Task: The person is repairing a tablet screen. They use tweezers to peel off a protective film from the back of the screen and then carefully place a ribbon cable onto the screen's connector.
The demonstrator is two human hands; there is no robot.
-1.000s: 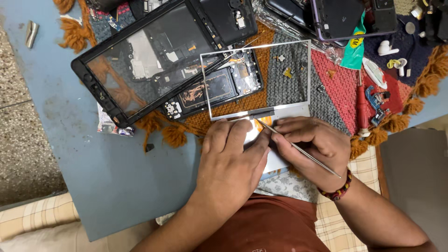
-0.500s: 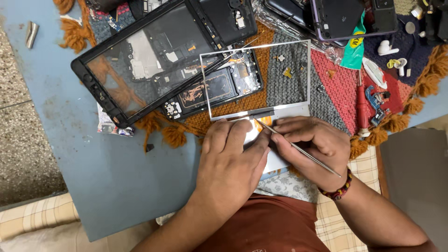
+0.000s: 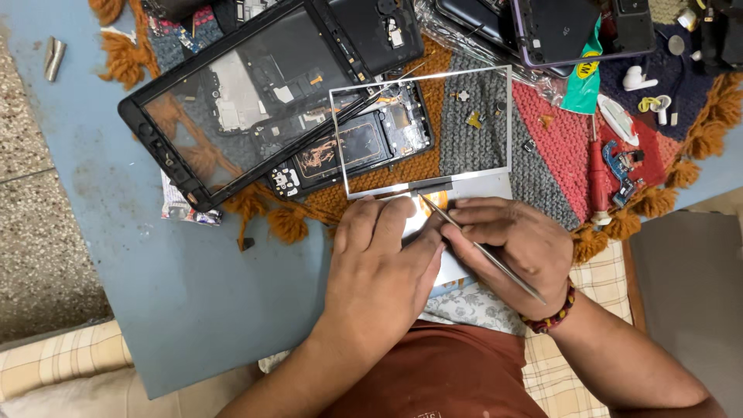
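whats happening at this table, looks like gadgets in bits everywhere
A person is working on a clear glass panel lying on a knitted mat on a blue table. The left hand presses down at the panel's near edge, while the right hand holds thin metal tweezers with the tip at that edge. Beside them lie a black tablet frame, an opened phone and a red screwdriver.

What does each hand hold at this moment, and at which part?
The right hand holds thin metal tweezers around their middle, tip pointing at the glass panel. The left hand presses on the panel's near edge; whether it grips anything cannot be told.
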